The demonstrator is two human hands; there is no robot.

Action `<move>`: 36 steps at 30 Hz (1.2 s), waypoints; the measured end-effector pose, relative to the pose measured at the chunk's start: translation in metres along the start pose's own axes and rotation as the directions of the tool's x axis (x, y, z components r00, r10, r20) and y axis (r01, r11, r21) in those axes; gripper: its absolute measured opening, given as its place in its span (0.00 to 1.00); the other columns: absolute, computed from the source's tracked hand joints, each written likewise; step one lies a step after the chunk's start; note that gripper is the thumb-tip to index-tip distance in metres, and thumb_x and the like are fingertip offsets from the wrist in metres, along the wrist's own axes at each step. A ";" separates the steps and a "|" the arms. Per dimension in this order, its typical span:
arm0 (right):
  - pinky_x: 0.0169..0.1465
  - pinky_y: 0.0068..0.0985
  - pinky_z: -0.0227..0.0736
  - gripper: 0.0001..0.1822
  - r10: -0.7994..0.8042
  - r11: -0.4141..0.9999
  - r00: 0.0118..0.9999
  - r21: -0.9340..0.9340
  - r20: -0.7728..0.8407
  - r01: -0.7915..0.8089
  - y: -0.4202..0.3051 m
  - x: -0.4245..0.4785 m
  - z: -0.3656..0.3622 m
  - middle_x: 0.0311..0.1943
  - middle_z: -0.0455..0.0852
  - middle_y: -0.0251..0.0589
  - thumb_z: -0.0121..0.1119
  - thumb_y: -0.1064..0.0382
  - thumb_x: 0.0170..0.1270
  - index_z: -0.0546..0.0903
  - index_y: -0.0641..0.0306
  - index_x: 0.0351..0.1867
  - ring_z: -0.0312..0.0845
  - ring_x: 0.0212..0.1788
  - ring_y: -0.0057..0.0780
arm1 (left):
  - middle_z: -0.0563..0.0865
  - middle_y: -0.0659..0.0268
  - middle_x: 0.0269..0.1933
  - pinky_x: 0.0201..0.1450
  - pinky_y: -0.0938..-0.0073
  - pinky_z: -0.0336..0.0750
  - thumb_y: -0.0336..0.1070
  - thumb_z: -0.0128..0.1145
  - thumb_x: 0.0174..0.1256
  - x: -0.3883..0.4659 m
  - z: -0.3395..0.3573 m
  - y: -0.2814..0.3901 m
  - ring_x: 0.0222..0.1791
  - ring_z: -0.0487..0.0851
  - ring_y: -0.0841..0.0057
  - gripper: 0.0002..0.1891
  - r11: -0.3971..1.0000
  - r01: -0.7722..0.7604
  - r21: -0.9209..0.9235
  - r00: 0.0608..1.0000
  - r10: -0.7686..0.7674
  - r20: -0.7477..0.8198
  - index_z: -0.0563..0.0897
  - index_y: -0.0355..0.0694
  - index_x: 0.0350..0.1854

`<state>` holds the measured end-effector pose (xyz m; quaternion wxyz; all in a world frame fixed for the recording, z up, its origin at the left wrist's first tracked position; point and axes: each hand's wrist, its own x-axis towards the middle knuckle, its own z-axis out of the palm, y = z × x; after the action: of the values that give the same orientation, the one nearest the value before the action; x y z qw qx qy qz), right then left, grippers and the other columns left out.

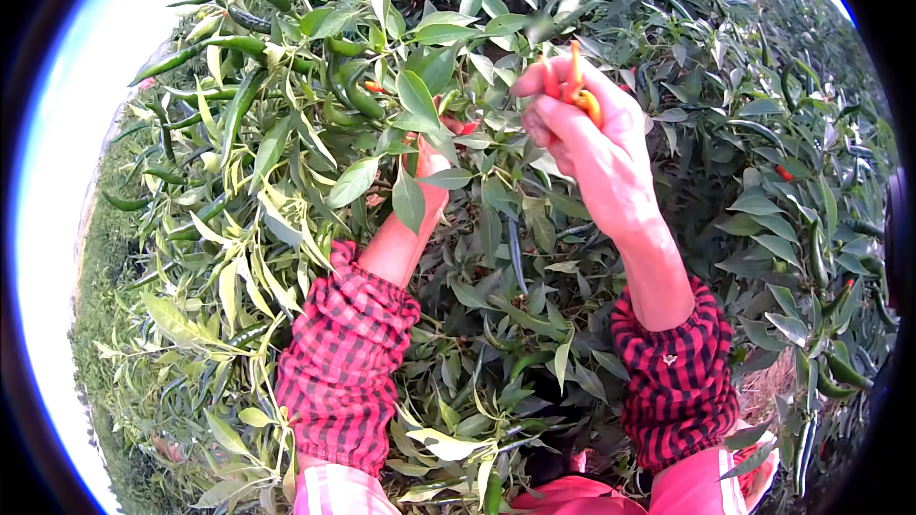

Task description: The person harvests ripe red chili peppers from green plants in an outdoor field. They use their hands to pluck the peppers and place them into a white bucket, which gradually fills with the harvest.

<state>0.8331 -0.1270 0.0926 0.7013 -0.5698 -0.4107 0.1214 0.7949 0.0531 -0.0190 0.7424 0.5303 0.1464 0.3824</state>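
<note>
My right hand [597,136] is raised among the pepper plants, its fingers closed around several red and orange chili peppers [572,82] whose ends stick out above the thumb. To its left, my left hand [431,157] reaches into the foliage. Leaves cover most of it, so its grip is hidden. A bit of red chili pepper [469,128] shows close to its fingertips. Green chili peppers [361,96] hang on the plant just left of that hand, with a small red chili [374,86] between them.
Long green chilies [243,104] crowd the upper left branches. Dense pepper foliage [773,121] rises at the right, with a red chili [784,172] in it. More green chilies [844,372] hang at the lower right. Leafy stems [451,443] reach up near my body.
</note>
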 end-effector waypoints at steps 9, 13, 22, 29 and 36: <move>0.38 0.43 0.73 0.09 -0.192 0.564 0.959 -0.776 0.209 0.282 0.071 0.015 0.034 0.26 0.81 0.51 0.61 0.64 0.57 0.76 0.67 0.34 0.80 0.34 0.51 | 0.81 0.68 0.42 0.42 0.77 0.73 0.42 0.47 0.74 0.003 -0.012 -0.012 0.39 0.79 0.81 0.12 0.935 -0.333 0.122 0.937 0.314 0.152 0.78 0.40 0.48; 0.40 0.39 0.74 0.07 0.043 0.633 0.982 -0.766 0.183 0.115 0.070 0.017 0.027 0.28 0.83 0.50 0.59 0.65 0.58 0.79 0.67 0.33 0.80 0.33 0.48 | 0.82 0.67 0.40 0.42 0.76 0.75 0.51 0.44 0.75 -0.009 0.007 -0.006 0.37 0.81 0.78 0.18 0.987 -0.023 -0.157 0.968 0.061 0.242 0.74 0.42 0.52; 0.31 0.16 0.63 0.11 0.093 0.994 0.990 0.052 0.108 -0.099 0.028 -0.001 0.026 0.23 0.78 0.26 0.56 0.61 0.69 0.80 0.67 0.32 0.67 0.27 0.10 | 0.82 0.69 0.37 0.31 0.79 0.77 0.50 0.49 0.72 0.006 -0.009 0.000 0.32 0.81 0.81 0.19 0.992 0.122 -0.019 0.984 -0.118 0.135 0.77 0.41 0.51; 0.33 0.30 0.70 0.08 -0.375 0.645 0.906 -0.647 0.195 0.406 -0.012 0.023 0.059 0.22 0.80 0.45 0.56 0.67 0.60 0.80 0.65 0.40 0.77 0.26 0.42 | 0.83 0.65 0.44 0.34 0.78 0.80 0.54 0.45 0.72 0.001 -0.007 -0.004 0.38 0.83 0.78 0.24 0.995 0.053 -0.082 0.971 -0.032 0.238 0.76 0.39 0.57; 0.30 0.31 0.68 0.08 -0.270 0.693 0.909 -0.591 0.317 0.412 0.001 0.030 0.052 0.17 0.75 0.46 0.53 0.66 0.61 0.77 0.68 0.37 0.71 0.21 0.36 | 0.83 0.64 0.45 0.35 0.77 0.80 0.54 0.45 0.72 -0.005 -0.001 -0.007 0.39 0.83 0.77 0.24 0.992 0.079 -0.102 0.970 -0.053 0.239 0.75 0.40 0.58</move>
<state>0.8154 -0.0717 0.1058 0.4254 -0.6734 -0.5959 -0.1026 0.7940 0.0485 -0.0270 0.7951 0.5247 0.0535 0.2995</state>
